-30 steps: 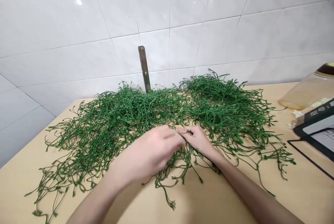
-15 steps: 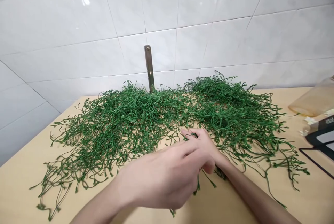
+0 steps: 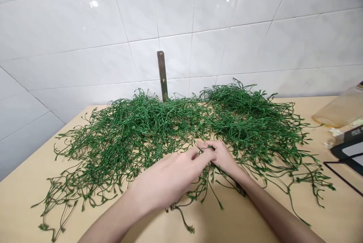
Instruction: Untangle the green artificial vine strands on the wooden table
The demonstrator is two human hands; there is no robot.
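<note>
A wide heap of thin green artificial vine strands (image 3: 159,129) lies spread over the light wooden table (image 3: 25,197), reaching back to the tiled wall. My left hand (image 3: 170,177) and my right hand (image 3: 222,156) meet at the heap's front edge, near the middle. Both pinch the same few green strands (image 3: 205,154) between their fingertips. More strands trail out from under my hands toward me.
A brown metal bracket (image 3: 162,73) stands upright on the white tiled wall behind the heap. At the right edge lie a translucent plastic container (image 3: 340,112) and a black-framed flat object (image 3: 348,152).
My left hand lifted and swung over the right hand half a second ago. It has now dropped back to the strands, fingertips against the right hand. The camera shifted slightly.
</note>
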